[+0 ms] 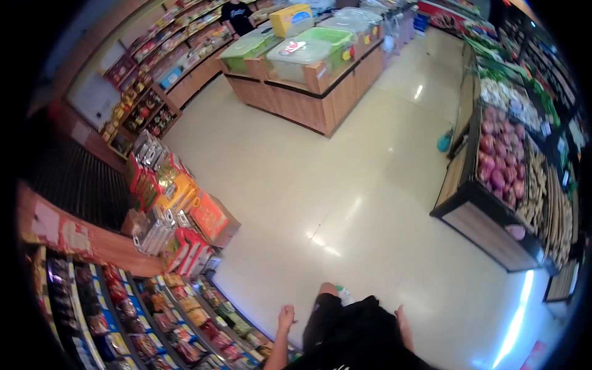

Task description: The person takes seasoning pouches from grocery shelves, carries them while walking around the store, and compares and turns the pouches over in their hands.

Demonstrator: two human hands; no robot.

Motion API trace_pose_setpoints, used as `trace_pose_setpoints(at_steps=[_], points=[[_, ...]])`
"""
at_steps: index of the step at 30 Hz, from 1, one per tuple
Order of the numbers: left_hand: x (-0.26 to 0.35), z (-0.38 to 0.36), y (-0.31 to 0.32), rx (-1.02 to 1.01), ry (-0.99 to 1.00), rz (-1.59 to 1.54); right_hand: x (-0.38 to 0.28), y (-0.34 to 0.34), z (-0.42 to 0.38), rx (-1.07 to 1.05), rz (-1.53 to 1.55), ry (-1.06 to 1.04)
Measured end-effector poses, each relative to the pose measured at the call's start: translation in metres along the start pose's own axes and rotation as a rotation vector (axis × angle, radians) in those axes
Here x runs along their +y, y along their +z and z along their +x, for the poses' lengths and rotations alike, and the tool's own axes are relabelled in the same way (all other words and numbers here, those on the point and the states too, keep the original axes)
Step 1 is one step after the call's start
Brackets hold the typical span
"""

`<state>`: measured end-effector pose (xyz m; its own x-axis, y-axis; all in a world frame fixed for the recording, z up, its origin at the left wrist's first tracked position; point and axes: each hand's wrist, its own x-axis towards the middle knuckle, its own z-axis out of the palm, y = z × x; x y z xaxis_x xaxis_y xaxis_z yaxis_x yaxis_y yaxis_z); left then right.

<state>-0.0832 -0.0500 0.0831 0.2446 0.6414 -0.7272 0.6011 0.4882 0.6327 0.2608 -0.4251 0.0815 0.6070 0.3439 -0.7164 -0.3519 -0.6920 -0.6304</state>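
Note:
Low in the head view, my left hand hangs beside my dark shorts, near the shelves of packaged goods. Its fingers look curled, but they are too small to make out, and no object shows in it. On the other side of my body, my right hand is partly hidden by my black shirt. Its fingers are hard to tell apart. Both hands are over the pale floor and touch no goods that I can see.
A wooden island with plastic bins stands ahead. Onions and other vegetables fill the stand at right. Stacked boxes are at left. A person in a black shirt stands behind the island.

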Motion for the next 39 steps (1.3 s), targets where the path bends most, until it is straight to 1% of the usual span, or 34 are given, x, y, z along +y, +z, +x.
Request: trace_pose_setpoints(at_steps=[1,2,3,4,5,6,8,9,11,14,15,18,19,21,25,28,31,34,37,39], points=[[0.048,-0.002,0.017,-0.083,0.234,0.136,0.006,0.024,-0.01,-0.033,0.094,0.02],[0.085,-0.022,0.045,0.005,0.319,0.003,0.012,0.039,-0.018,-0.056,0.177,0.054],[0.134,-0.046,0.068,-0.048,0.319,-0.062,0.004,0.051,-0.018,-0.063,0.239,0.079],[0.174,-0.055,0.093,-0.103,0.342,-0.146,-0.042,0.048,-0.028,-0.066,0.26,0.151],[0.2,-0.064,0.111,-0.184,0.385,-0.094,-0.095,0.043,-0.041,-0.068,0.28,0.222],[0.22,-0.07,0.122,-0.26,0.433,-0.04,-0.106,0.048,-0.033,-0.031,0.264,0.128],[0.252,-0.078,0.139,-0.343,0.602,0.023,-0.135,0.058,-0.007,0.05,0.245,-0.066],[0.264,-0.078,0.143,-0.367,0.672,-0.007,-0.147,0.065,-0.003,0.017,0.227,-0.136],[0.282,-0.079,0.142,-0.382,0.64,-0.018,-0.201,0.066,-0.005,-0.036,0.184,-0.278],[0.293,-0.06,0.139,-0.381,0.608,-0.026,-0.264,0.064,-0.015,-0.153,0.204,-0.411],[0.296,-0.05,0.135,-0.374,0.603,-0.024,-0.287,0.061,-0.021,-0.194,0.191,-0.422],[0.308,-0.027,0.121,-0.318,0.64,-0.047,-0.36,0.047,-0.039,-0.217,0.07,-0.462],[0.323,-0.028,0.116,-0.321,0.573,-0.092,-0.377,0.046,-0.038,-0.253,0.106,-0.486],[0.336,-0.009,0.11,-0.326,0.55,-0.102,-0.41,0.044,-0.039,-0.234,0.043,-0.577],[0.371,0.026,0.103,-0.305,0.537,-0.076,-0.459,0.044,-0.035,-0.268,-0.052,-0.708],[0.41,0.044,0.093,-0.282,0.585,-0.062,-0.509,0.044,-0.038,-0.361,-0.112,-0.668],[0.438,0.072,0.083,-0.257,0.648,-0.128,-0.545,0.055,-0.017,-0.415,-0.248,-0.778],[0.466,0.09,0.073,-0.197,0.632,-0.22,-0.575,0.068,0.014,-0.456,-0.345,-0.795],[0.486,0.111,0.064,-0.102,0.633,-0.284,-0.604,0.074,0.036,-0.427,-0.402,-0.937],[0.497,0.121,0.06,-0.097,0.64,-0.29,-0.622,0.07,0.042,-0.456,-0.292,-0.869]])
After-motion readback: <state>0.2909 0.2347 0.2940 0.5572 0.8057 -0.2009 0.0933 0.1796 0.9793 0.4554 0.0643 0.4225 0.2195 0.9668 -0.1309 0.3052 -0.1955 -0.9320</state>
